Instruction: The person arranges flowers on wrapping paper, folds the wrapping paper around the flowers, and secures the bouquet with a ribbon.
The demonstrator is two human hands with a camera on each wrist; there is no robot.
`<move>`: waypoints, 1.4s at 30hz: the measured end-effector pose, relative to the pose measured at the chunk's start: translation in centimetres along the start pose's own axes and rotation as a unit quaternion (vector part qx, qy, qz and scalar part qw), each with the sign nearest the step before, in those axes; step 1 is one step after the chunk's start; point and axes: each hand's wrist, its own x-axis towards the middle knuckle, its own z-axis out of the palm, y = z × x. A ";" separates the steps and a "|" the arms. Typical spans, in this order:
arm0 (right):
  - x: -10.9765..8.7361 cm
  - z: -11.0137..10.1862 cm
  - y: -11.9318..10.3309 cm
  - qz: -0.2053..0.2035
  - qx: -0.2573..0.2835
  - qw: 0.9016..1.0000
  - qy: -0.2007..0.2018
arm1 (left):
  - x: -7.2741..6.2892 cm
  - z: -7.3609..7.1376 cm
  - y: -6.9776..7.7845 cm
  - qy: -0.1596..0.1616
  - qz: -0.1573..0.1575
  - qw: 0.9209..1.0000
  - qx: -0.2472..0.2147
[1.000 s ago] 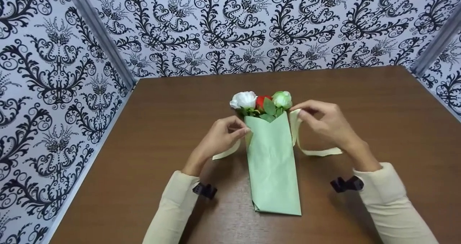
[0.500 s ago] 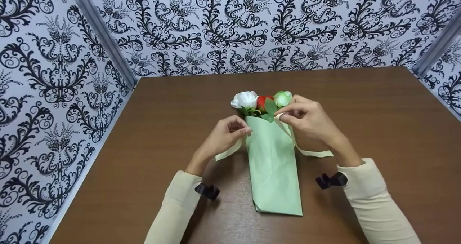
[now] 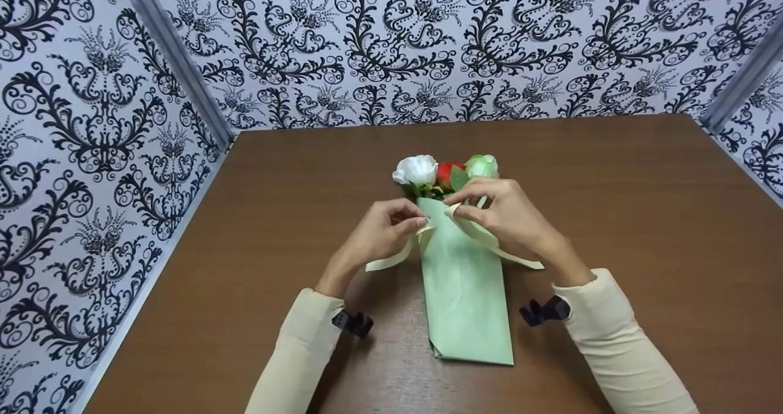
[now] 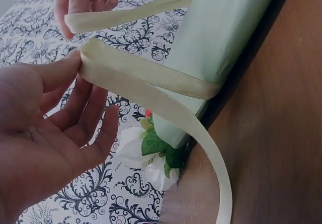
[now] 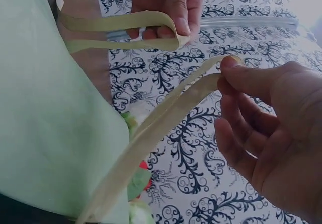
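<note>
A bouquet wrapped in pale green paper lies on the table, flowers at its far end. A white flower, a red flower and a pale green flower stick out of the wrapping. A cream ribbon passes around the paper. My left hand pinches one folded length of it between thumb and finger, left of the bouquet. Above the paper's upper part, my right hand pinches another doubled length. Both pinched lengths form loops, seen in the wrist views, with loose tails hanging down.
The bouquet rests on a brown wooden table. Patterned black-and-white panels stand behind and at both sides. A small dark device sits on the left wrist and a similar device on the right.
My right hand has moved left with its ribbon loop, from beside the pale green flower to over the paper, close to the left hand. The left hand has barely moved.
</note>
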 end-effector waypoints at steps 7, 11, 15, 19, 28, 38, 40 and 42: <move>0.1 1.1 0.1 0.035 0.016 0.999 0.007 | 0.1 0.0 0.2 -0.006 -0.018 1.000 -0.010; 0.1 1.6 0.2 0.045 0.038 0.998 0.021 | 0.1 0.2 0.4 -0.017 -0.026 1.000 0.001; 0.0 1.8 0.3 0.042 0.060 0.997 0.022 | 0.1 0.2 0.8 -0.006 -0.029 0.998 0.048; 0.1 2.0 0.3 0.034 0.072 0.997 0.024 | 0.0 0.4 1.0 0.034 0.005 0.995 0.097; 0.2 2.6 0.1 0.017 0.081 0.997 -0.004 | 0.0 0.9 0.6 0.093 0.061 0.991 0.068; 0.1 2.9 -0.1 0.024 0.122 0.991 -0.045 | 0.0 1.2 0.6 0.088 0.024 0.993 0.073; 0.1 2.9 -0.1 0.034 0.138 0.988 -0.053 | -0.1 1.2 0.7 0.079 0.017 0.993 0.084; 0.1 3.0 -0.1 0.040 0.154 0.985 -0.060 | -0.1 1.2 0.7 0.075 0.010 0.993 0.091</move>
